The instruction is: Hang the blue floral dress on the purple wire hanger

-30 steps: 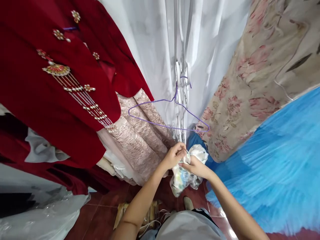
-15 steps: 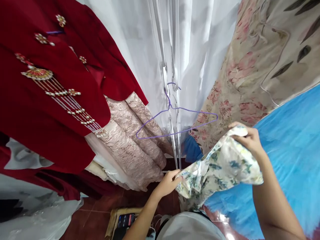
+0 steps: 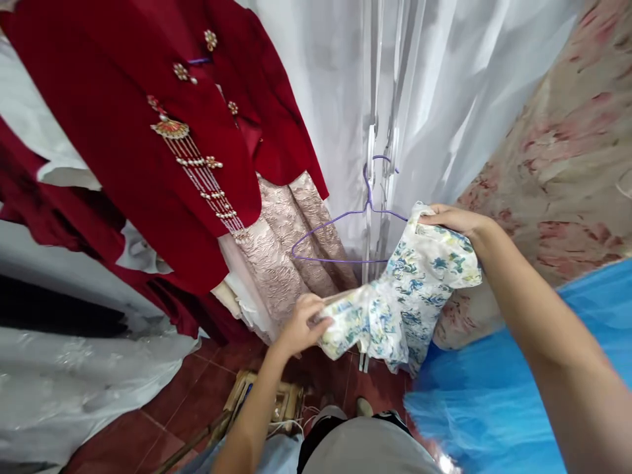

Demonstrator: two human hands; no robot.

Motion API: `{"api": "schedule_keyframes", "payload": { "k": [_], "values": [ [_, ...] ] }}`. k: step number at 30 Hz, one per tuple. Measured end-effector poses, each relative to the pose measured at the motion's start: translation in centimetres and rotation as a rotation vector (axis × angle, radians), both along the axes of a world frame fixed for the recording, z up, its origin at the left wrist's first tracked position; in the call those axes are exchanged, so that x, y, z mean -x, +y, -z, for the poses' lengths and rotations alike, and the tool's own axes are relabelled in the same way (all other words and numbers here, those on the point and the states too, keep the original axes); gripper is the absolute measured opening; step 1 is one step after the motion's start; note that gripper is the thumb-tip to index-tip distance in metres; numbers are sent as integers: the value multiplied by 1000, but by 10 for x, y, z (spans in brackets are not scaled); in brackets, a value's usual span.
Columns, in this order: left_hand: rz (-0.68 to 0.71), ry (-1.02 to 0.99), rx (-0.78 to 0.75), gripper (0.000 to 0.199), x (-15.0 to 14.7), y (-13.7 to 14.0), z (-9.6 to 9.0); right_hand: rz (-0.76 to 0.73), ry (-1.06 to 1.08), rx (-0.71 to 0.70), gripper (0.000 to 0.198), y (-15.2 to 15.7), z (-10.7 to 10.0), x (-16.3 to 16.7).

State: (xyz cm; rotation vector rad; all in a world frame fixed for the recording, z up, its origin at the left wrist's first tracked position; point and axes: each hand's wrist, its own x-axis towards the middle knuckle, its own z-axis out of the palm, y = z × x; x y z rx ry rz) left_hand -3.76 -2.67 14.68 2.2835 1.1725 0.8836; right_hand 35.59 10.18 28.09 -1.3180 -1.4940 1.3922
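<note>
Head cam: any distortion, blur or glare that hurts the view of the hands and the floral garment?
Head view: strong wide-angle warp, with hanging clothes splaying outward; the right hand, left hand and floral garment read fairly sharp; the right forearm looms large and soft at the corner; the white curtain is bright, nearly washed out, backlit.

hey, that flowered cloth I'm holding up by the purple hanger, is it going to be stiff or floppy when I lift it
Probably floppy: the flowered cloth sags and folds between the left hand and the right hand. It looks light, since a pinch at each end holds it up. Loose edges dangle below, so they could snag the purple hanger close behind.
</note>
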Motion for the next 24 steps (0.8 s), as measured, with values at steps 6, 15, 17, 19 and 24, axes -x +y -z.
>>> {"api": "schedule_keyframes", "payload": {
  "k": [6,15,17,19,24],
  "values": [
    [-218,313,-36,22,78,92,-36,-2,115,179,29,-7,10,6],
    [150,-25,-207,33,43,167,-157,11,-6,33,40,-16,14,12],
    [251,-115,-220,46,23,164,-162,80,-100,-121,47,-25,17,16],
    [238,-153,-232,53,13,160,-153,235,-191,-303,54,-39,23,19],
    [126,-154,-147,29,18,152,-115,456,-343,-471,48,-90,45,30]
  ]
}}
